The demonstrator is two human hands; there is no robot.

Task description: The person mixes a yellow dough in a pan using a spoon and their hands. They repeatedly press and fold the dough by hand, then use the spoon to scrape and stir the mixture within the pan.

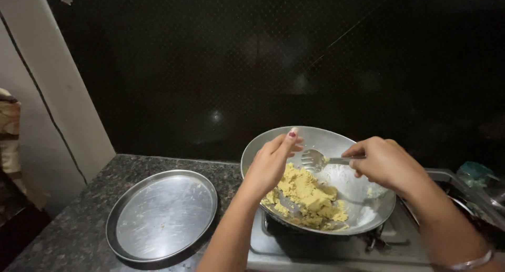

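Note:
A steel wok-shaped pan (pixel 336 140) sits tilted on a gas stove (pixel 315 248), holding a crumbly yellow mixture (pixel 307 195). My right hand (pixel 386 164) grips the handle of a slotted metal spoon (pixel 314 159) held over the pan, its head just above the mixture. Fingers together, my left hand (pixel 271 164) hovers over the left side of the pan, fingertips close to the spoon head. Whether it touches the spoon or the pan rim is unclear.
An empty round steel plate (pixel 163 214) lies on the dark speckled granite counter (pixel 68 230), left of the stove. A dark wall rises behind. A pale door frame (pixel 58 88) stands at the left. Some items sit at the right edge by the sink (pixel 473 182).

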